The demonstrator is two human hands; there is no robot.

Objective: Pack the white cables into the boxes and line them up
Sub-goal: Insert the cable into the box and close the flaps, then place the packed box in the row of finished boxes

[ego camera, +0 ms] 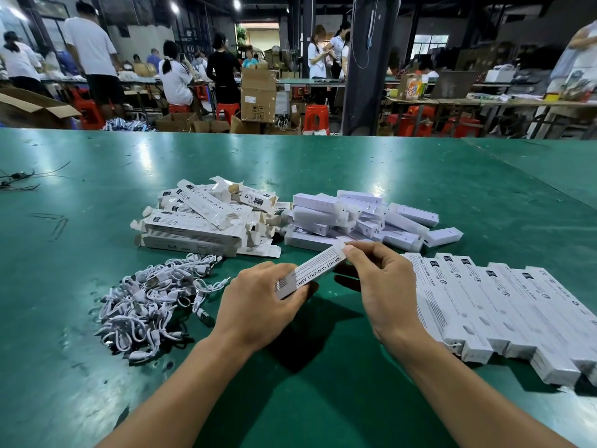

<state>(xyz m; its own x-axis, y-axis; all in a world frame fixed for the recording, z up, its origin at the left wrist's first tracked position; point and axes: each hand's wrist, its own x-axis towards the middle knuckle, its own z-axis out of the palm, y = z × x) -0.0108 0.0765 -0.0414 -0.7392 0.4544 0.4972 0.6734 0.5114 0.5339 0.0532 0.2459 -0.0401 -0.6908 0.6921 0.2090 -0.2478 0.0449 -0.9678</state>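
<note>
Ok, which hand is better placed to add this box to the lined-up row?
Probably the right. The right hand pinches the far end of the box, and the row lies just beside it on that side. The left hand grips the near end, closer to the cables.

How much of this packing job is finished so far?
Done: a row of boxes lies lined up on the right. In hand: the left hand grips one box while the right hand pinches its far end. Left: a pile of white cables and a heap of open boxes wait.
</note>
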